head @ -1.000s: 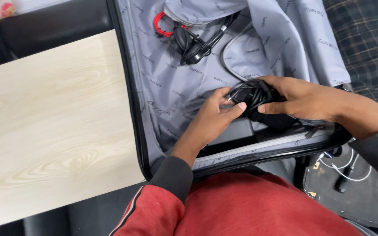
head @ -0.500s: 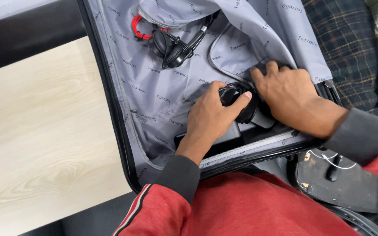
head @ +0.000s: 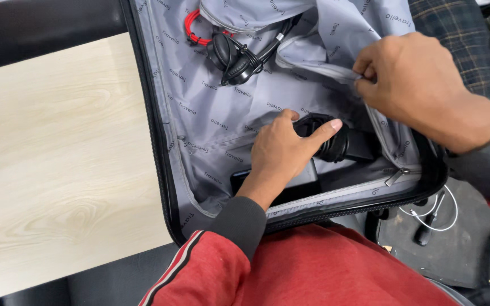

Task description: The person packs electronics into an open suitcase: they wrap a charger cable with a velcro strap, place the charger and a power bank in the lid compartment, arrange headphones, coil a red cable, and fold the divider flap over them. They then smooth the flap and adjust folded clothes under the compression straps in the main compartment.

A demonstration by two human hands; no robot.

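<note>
An open suitcase (head: 160,170) with grey printed lining lies in front of me. My left hand (head: 282,150) presses down on a black coiled bundle (head: 341,144) in the case's near corner, thumb stretched across it. My right hand (head: 415,85) is higher, pinching the edge of the grey zippered lining flap (head: 319,65) between thumb and fingers. A flat dark device (head: 290,181) lies partly under my left wrist. Black headphones (head: 236,56) and a red coiled cable (head: 194,28) rest at the far end of the lining.
A pale wooden tabletop (head: 58,164) sits to the left of the suitcase. Plaid fabric (head: 455,28) shows at the upper right. A white cable (head: 435,212) lies on a dark surface at the lower right. My red garment (head: 341,272) fills the bottom.
My right hand has left the black bundle and risen to pinch the lining flap's edge. My left hand stays on the bundle. The view has shifted.
</note>
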